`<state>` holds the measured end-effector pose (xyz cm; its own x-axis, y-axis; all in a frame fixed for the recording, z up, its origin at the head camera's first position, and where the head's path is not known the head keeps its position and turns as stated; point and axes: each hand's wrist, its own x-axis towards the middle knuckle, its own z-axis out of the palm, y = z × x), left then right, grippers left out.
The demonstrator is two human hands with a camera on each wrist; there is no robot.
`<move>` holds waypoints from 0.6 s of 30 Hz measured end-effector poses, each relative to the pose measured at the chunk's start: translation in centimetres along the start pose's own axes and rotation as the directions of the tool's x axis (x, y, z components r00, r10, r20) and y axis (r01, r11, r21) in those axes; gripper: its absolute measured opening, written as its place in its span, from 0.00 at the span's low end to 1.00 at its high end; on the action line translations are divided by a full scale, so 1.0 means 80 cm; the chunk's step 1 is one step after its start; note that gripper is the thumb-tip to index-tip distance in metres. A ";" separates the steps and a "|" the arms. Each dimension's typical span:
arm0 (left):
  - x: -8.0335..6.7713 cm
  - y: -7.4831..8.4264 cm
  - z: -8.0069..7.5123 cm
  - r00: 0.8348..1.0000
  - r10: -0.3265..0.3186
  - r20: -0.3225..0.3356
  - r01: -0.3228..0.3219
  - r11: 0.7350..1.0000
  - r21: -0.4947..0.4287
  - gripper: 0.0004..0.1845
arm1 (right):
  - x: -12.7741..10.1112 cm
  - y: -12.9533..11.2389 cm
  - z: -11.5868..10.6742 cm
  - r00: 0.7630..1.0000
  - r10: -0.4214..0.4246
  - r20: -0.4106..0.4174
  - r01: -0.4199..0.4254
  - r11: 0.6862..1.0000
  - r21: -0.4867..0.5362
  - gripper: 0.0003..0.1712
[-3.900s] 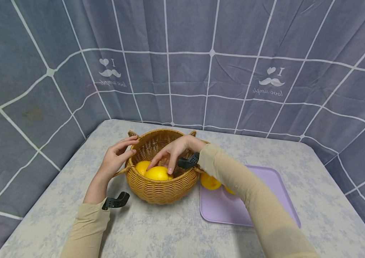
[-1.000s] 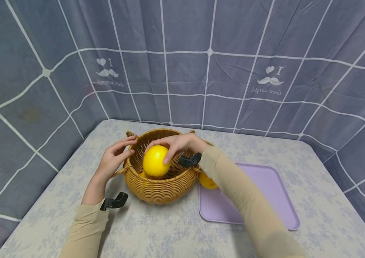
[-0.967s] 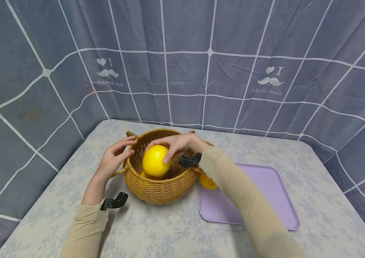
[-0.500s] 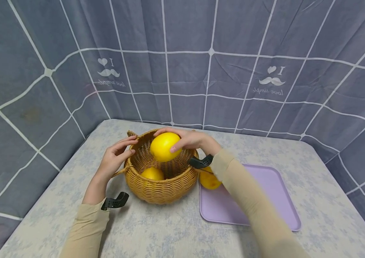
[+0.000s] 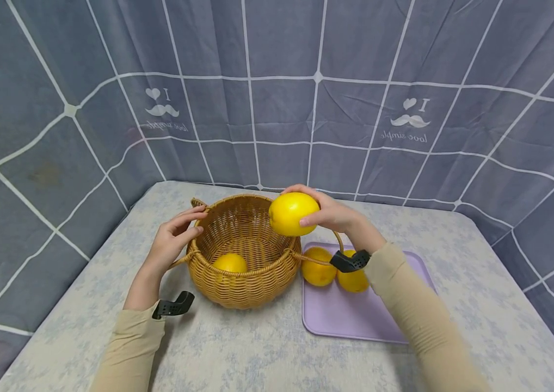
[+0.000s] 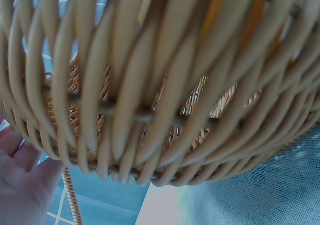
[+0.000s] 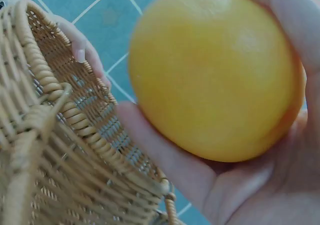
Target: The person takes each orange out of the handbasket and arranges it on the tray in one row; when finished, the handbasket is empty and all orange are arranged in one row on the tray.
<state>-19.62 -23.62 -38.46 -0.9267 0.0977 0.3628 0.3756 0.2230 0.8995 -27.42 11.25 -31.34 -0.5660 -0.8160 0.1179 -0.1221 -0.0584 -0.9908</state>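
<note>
R hand (image 5: 332, 213) — fingers + thumb round yellow fruit (image 5: 293, 214), held up over R rim of wicker basket (image 5: 242, 294), L hand (image 5: 171, 242) on basket's L rim — fingers relaxed, thumb apart, 1 fruit (image 5: 230, 263) inside, 2 more fruits (image 5: 354, 279) on lilac tray (image 5: 345, 321) just beside.

The right sleeve (image 5: 419, 310) hides one corner of the purple tray (image 5: 340, 316). The left wrist view crops the basket (image 6: 132, 85).
</note>
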 end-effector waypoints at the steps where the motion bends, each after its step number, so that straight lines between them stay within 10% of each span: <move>1: 0.000 0.000 0.000 1.000 -0.002 0.000 0.002 1.000 0.000 0.19 | -0.007 -0.001 -0.001 1.000 -0.009 -0.024 0.009 1.000 -0.004 0.41; 10: 0.001 0.001 0.000 1.000 -0.002 -0.003 0.002 1.000 -0.007 0.19 | -0.066 0.002 -0.006 0.973 -0.099 -0.211 0.090 0.995 -0.052 0.33; 18: 0.002 0.000 0.000 1.000 0.009 -0.014 -0.010 1.000 -0.015 0.18 | -0.116 0.018 -0.001 0.849 -0.073 -0.524 -0.070 0.966 -0.249 0.36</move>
<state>-19.75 -23.60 -38.41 -0.9232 0.0866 0.3746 0.3844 0.2079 0.8994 -22.39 18.79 -33.86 -0.8983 -0.3872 0.2075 -0.2812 0.1439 -0.9488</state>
